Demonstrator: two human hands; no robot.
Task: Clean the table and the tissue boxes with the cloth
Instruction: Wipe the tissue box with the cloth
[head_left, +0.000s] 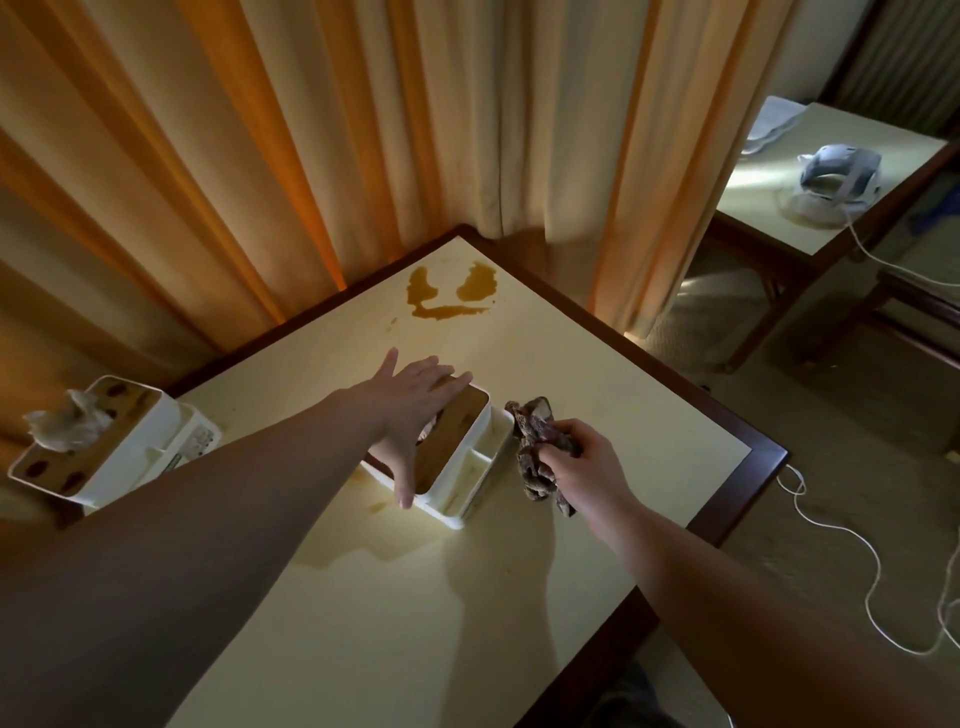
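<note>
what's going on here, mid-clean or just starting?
Mid-clean. The person's left hand rests flat on the wooden lid of the near tissue box, steadying it. The right hand grips a crumpled brown cloth beside the box's side compartments. A brown spill sits unwiped at the table's far corner, with more liquid by the box's base. A second tissue box stands at the left edge.
</note>
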